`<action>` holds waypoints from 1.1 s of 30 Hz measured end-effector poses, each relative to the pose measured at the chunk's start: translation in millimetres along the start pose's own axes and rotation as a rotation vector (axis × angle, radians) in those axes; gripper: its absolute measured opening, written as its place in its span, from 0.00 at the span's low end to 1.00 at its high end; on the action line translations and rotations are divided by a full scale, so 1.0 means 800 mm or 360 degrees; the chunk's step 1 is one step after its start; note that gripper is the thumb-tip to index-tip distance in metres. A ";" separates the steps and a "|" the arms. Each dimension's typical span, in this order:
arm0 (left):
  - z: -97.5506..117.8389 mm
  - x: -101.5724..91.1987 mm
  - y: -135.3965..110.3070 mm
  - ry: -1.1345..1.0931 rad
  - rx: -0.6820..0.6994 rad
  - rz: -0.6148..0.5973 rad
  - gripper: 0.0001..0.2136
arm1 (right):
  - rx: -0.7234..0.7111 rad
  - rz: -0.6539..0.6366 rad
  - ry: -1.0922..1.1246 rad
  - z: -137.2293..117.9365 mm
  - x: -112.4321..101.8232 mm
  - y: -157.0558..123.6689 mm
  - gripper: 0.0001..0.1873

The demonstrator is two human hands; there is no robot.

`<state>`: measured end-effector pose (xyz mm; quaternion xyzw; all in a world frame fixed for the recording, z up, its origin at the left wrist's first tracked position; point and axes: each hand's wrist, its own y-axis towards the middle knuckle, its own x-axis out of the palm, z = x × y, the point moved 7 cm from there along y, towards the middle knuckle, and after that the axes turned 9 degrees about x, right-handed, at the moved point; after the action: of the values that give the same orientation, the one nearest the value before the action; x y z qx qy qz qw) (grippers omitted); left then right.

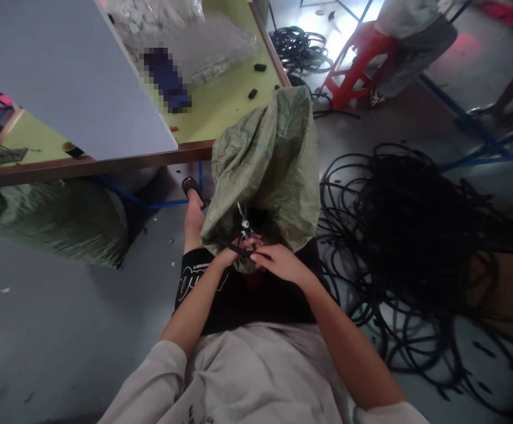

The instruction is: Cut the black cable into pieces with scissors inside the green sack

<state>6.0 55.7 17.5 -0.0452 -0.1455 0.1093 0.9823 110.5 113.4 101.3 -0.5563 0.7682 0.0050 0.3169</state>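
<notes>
My left hand [233,252] and my right hand [278,259] are close together over my lap, at the mouth of a green woven sack [289,194]. Fingers of my right hand are closed on one end of a short black strip [240,250], which lies across my left hand. A small hand tool with a round white pivot [245,224], which looks like cutters or pliers, points away from me. Its handles run into the curled fingers of my left hand. The sack stands open between my legs, and its inside is dark.
A yellow-green table [221,112] with a brown edge holds plastic bags [221,44], small black pieces [252,93] and a grey-white board [75,76]. Coiled black cable [415,235] heaps on the right floor. Another person sits on a red stool [357,62]. A full green sack [75,221] lies left.
</notes>
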 end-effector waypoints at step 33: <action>0.015 -0.046 -0.011 0.0640 0.0277 0.0770 0.20 | -0.0128 0.0313 0.0586 0.063 0.059 0.068 0.18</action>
<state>-30.1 39.3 19.7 -0.0150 0.0764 0.3406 0.9370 79.4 112.0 18.7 -0.4825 0.8628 -0.0350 0.1468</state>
